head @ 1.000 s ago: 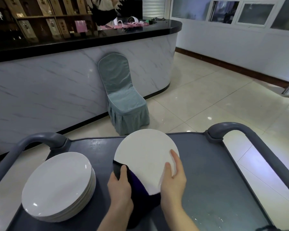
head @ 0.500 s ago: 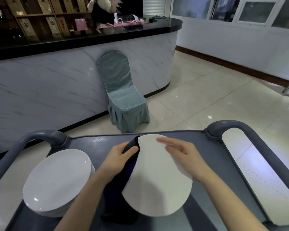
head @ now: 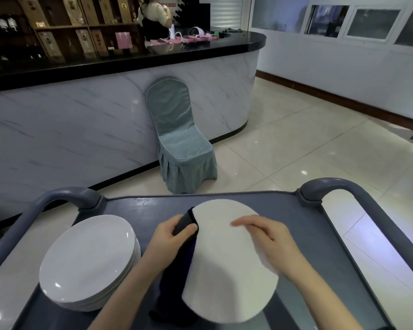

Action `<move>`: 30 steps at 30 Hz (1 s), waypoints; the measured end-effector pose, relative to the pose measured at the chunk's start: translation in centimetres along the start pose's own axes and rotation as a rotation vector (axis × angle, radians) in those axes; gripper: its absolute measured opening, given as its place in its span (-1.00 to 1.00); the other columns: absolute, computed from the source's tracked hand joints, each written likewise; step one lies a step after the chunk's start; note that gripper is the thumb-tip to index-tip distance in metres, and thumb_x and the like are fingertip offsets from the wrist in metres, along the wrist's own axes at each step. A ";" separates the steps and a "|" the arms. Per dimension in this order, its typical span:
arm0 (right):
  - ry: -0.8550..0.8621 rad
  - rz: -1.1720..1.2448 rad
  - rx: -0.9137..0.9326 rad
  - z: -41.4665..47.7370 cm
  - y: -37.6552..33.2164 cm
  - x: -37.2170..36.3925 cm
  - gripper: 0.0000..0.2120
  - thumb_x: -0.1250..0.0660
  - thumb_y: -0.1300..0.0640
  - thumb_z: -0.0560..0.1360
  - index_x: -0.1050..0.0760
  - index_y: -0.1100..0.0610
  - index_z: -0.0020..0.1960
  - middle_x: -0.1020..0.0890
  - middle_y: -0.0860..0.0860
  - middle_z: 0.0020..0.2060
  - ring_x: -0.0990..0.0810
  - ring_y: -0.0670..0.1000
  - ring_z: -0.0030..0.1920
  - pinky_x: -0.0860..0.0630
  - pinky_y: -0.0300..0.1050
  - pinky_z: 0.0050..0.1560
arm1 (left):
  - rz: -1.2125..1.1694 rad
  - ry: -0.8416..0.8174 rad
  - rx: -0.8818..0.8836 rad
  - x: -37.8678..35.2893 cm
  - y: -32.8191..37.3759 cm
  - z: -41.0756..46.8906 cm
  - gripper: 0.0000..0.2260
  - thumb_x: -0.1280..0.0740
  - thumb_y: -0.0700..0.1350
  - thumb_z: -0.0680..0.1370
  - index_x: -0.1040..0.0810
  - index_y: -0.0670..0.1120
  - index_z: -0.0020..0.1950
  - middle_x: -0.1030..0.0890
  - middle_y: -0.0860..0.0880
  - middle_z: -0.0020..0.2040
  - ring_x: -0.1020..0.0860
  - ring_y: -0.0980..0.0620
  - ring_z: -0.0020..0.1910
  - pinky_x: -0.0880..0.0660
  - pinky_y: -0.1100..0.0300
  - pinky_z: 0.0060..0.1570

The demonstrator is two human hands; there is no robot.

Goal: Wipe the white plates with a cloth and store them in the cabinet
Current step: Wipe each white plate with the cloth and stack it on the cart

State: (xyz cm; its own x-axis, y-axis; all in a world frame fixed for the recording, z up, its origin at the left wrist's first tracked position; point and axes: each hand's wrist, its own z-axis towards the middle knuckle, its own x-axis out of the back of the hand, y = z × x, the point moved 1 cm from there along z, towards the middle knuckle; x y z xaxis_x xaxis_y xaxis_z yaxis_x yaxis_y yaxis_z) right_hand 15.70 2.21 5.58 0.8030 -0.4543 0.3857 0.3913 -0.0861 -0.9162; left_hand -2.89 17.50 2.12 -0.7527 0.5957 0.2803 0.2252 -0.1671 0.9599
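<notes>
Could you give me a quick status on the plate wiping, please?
Left hand grips dark cloth at edge of plate. Right hand rests on plate. Stack beside, nothing blocking.

Glossy stacked plates (head: 86,260), matt held plate (head: 227,284) (blurred), dark soft cloth (head: 179,266), smooth grey cart (head: 324,263).

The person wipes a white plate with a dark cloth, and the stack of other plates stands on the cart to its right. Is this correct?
No. The head view shows the stack of plates on the cart to the left of the held plate, not the right. The left hand does hold the dark cloth against that plate.
</notes>
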 end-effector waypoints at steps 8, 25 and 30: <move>0.157 0.155 -0.041 2.0 -0.8 -0.2 -0.66 -0.29 0.35 0.58 -0.63 -0.02 0.17 -0.66 -0.23 0.12 -0.55 -0.39 0.13 -0.37 -0.52 0.14 | -0.343 0.419 0.282 -3.6 -1.2 -2.2 -0.90 -0.36 -0.08 0.58 -0.63 -0.05 -0.08 -0.70 -0.04 -0.10 -0.61 0.00 -0.08 -0.55 0.01 0.06; -0.082 -0.013 -0.099 3.5 -0.3 0.6 -0.77 -0.37 0.10 0.57 -0.57 -0.06 0.22 -0.66 -0.21 0.10 -0.59 -0.22 0.14 -0.49 -0.19 0.22 | -0.037 0.054 0.155 -0.1 0.7 0.3 -0.89 -0.35 -0.08 0.58 -0.63 -0.10 -0.04 -0.71 0.00 -0.15 -0.60 0.12 -0.22 -0.51 0.31 -0.21; -0.219 -0.150 -0.038 3.7 -0.5 -0.2 -0.86 -0.30 0.03 0.62 -0.62 -0.08 0.09 -0.69 -0.23 0.00 -0.62 -0.19 0.07 -0.50 -0.17 0.18 | 0.084 -0.130 0.121 -0.5 1.7 1.0 -0.82 -0.34 -0.04 0.58 -0.59 -0.16 -0.04 -0.67 -0.14 -0.13 -0.53 0.11 -0.25 -0.45 0.20 -0.16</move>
State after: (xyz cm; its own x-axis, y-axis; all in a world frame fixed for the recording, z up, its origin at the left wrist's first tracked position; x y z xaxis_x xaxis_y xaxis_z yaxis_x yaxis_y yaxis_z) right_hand 16.95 5.62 6.37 0.8171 -0.2318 0.5278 0.4993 -0.1730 -0.8490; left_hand -1.51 17.73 3.63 -0.6434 0.6818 0.3482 0.3626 -0.1292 0.9230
